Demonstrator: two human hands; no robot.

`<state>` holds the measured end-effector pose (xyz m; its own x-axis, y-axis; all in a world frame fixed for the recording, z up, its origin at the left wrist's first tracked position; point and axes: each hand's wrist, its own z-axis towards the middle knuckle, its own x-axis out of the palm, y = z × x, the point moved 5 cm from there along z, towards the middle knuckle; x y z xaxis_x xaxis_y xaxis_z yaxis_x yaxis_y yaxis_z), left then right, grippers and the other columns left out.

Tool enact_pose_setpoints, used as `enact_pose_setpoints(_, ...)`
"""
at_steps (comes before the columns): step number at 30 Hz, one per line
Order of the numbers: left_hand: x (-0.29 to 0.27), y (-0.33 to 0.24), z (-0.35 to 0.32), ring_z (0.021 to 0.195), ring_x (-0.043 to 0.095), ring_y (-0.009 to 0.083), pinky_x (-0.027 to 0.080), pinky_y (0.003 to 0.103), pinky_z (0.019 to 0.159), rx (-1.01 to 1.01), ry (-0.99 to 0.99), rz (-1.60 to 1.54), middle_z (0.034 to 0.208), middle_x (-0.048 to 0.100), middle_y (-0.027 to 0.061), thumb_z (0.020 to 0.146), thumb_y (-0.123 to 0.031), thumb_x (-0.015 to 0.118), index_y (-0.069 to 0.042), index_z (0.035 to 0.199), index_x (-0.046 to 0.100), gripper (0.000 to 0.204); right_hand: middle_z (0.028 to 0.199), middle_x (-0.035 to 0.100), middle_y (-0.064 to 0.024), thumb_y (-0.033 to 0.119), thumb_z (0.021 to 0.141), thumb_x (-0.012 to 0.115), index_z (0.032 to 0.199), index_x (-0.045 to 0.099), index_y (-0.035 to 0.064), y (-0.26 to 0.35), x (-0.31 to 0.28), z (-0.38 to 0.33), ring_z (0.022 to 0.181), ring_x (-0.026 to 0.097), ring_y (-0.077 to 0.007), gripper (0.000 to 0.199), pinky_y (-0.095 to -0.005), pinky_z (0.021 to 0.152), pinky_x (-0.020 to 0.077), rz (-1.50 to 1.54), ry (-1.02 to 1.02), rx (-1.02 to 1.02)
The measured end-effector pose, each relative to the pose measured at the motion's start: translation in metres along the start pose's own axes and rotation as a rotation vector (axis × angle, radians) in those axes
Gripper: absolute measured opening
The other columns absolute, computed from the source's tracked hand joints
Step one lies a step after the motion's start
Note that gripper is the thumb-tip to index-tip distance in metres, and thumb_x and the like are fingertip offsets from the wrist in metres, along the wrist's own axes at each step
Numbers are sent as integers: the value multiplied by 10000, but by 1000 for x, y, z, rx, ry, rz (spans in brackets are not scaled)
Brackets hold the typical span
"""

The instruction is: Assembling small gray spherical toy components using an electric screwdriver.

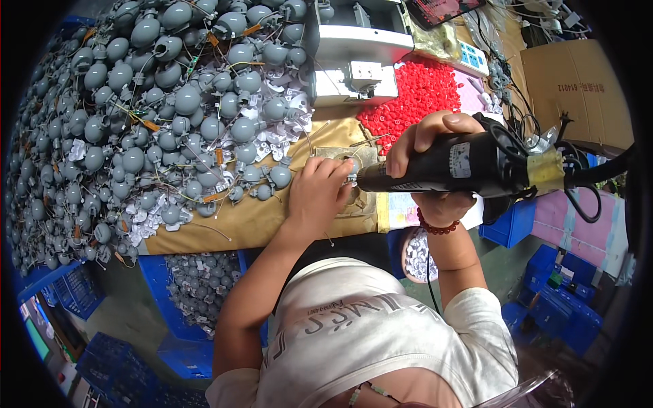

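My right hand (423,138) is wrapped round a black electric screwdriver (469,163), held almost level with its nose pointing left. That nose meets a small grey rounded part (353,167), which sits on a flat pale fixture (369,204) at the table's near edge. With fingers bent and pressed together, my left hand (315,188) steadies this part from its left side. The fingers and the tool cover most of the part, and the screwdriver's tip cannot be made out.
Grey ball-shaped housings (187,100) with wires are heaped across the left. Small red pieces (422,85) lie beyond the fixture, beside a metal box (354,68). A cardboard box (578,92) stands far right. Below the table edge is a blue bin (160,292). A thick cable (602,170) trails right.
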<state>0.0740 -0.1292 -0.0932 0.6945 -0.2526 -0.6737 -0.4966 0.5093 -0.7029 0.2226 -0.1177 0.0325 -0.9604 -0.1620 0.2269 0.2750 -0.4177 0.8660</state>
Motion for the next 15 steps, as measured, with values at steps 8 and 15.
enact_pose_setpoints(8, 3, 3, -2, 1040, 589, 275, 511, 421, 840, 32, -50, 24, 1058, 626, 18, 755, -117, 778, -165, 1213, 600, 494, 1034, 494, -103, 586, 854, 759, 1419, 402, 109, -11, 7, -2, 731, 633, -232, 821, -351, 628, 566, -17, 44, -4)
enact_pose_setpoints(15, -1, 4, -3, 1075, 586, 277, 510, 411, 883, -8, 12, -11, 1084, 642, 22, 737, -110, 801, -136, 1223, 648, 511, 996, 505, -113, 545, 854, 753, 1332, 427, 106, -5, 20, -4, 721, 629, -240, 726, -355, 608, 556, -60, 150, -19)
